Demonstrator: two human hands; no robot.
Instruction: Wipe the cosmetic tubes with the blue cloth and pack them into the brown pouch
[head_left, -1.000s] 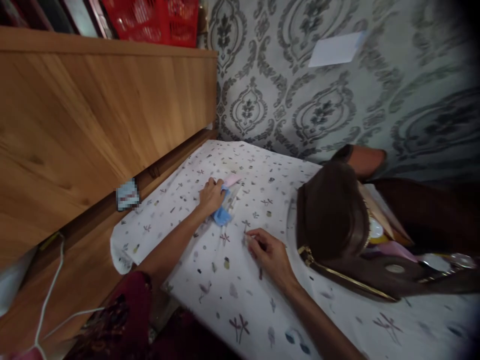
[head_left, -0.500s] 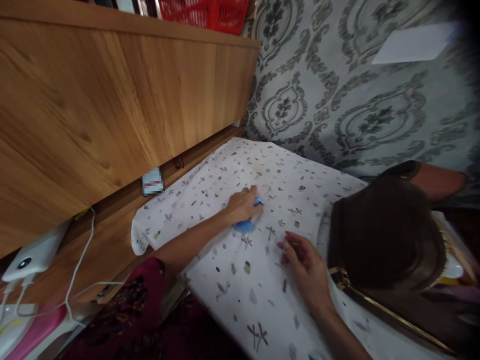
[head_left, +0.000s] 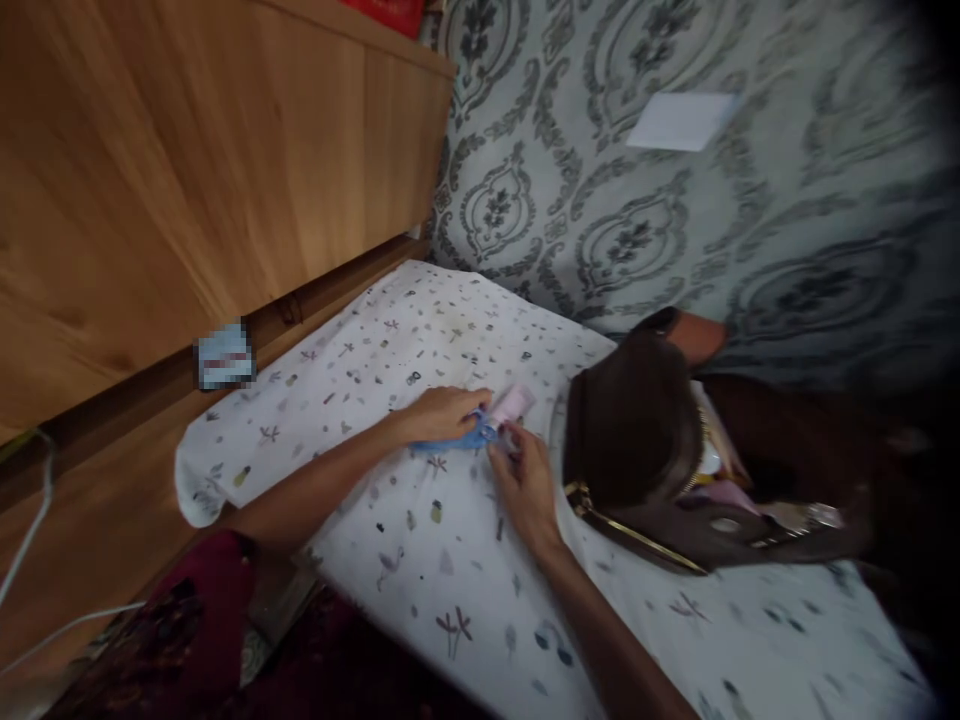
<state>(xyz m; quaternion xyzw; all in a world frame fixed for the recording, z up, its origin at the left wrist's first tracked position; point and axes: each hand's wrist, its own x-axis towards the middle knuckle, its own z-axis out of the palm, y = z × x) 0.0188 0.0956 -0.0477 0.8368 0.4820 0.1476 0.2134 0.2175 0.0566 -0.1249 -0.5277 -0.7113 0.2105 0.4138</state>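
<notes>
L hand [head_left: 448, 412] grips crumpled, thin blue material [head_left: 466, 439] w/ rounded pink piece [head_left: 511, 403] alongside, over white printed cloth [head_left: 450, 310]; R hand [head_left: 526, 475], fingers narrowed, is at piece's near end, grip unclear. Nearby, at R: dark-brown, leather-look bag [head_left: 626, 415] w/ gold-toned zip [head_left: 645, 541].

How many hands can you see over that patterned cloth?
2. The left hand is on the blue item; the right hand is close by, between it and the brown bag. Neither hand is fully hidden.
</notes>
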